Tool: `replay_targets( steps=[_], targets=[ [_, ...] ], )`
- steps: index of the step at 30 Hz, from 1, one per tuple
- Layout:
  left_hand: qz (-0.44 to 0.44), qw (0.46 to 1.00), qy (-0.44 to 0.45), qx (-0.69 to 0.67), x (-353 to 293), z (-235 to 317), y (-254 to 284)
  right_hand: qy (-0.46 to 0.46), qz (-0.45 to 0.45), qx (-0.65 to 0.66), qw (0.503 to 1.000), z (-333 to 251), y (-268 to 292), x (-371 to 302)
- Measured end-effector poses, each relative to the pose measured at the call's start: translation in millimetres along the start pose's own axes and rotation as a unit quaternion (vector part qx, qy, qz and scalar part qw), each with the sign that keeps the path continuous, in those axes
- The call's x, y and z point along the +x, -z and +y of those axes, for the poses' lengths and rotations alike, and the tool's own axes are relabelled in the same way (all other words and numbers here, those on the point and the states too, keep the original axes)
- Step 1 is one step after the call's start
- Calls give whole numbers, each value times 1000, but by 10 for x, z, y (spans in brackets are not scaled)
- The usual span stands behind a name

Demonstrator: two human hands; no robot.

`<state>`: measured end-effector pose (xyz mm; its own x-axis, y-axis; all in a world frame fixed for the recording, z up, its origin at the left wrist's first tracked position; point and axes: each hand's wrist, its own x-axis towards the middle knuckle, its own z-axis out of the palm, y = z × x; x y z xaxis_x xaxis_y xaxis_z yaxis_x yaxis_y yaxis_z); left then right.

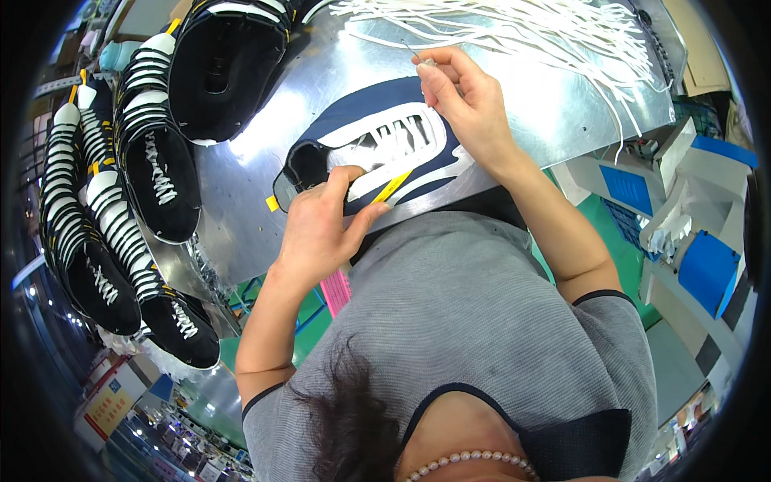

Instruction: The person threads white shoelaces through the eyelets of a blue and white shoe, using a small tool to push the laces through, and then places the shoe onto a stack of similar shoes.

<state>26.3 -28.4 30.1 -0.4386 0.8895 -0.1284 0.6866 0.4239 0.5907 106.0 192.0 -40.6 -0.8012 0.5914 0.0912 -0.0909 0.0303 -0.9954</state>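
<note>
A navy and white shoe upper [357, 111] with a yellow stripe lies on the metal table in front of me, its toe pointing right. My left hand [317, 229] grips the near side of its opening, fingers inside and thumb outside by the yellow stripe. White lace shows in part across the tongue area. Over the toe end, my right hand [466, 100] is closed in a pinch on a thin metal hook tool [409, 50], whose tip points up and left. Most of its handle is hidden by my fingers.
Loose white laces [498, 32] spread over the back of the metal table [249, 217]. Nested stacks of black-lined shoe uppers [152, 104] stand at the left, one large stack [229, 72] close to the shoe. White and blue boxes [675, 209] stand at the right beyond the table edge.
</note>
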Motion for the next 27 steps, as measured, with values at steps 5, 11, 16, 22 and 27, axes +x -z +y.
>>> replay_targets(
  steps=[5,11,16,22,27],
  targets=[
    [133,989,-56,-28,155,-93,-95,-30,7,169,985,-103,49,-39],
    [317,932,-85,153,340,-344,-13,-105,15,228,968,-172,-21,-405],
    [352,731,173,-559,-37,-309,-591,-146,4,249,957,-227,-70,-323],
    [283,559,151,-765,-344,-531,-124,-232,-133,337,903,-299,-299,-314],
    [422,828,145,-340,-858,-126,843,-271,-135,270,914,-260,-482,-275]
  ],
)
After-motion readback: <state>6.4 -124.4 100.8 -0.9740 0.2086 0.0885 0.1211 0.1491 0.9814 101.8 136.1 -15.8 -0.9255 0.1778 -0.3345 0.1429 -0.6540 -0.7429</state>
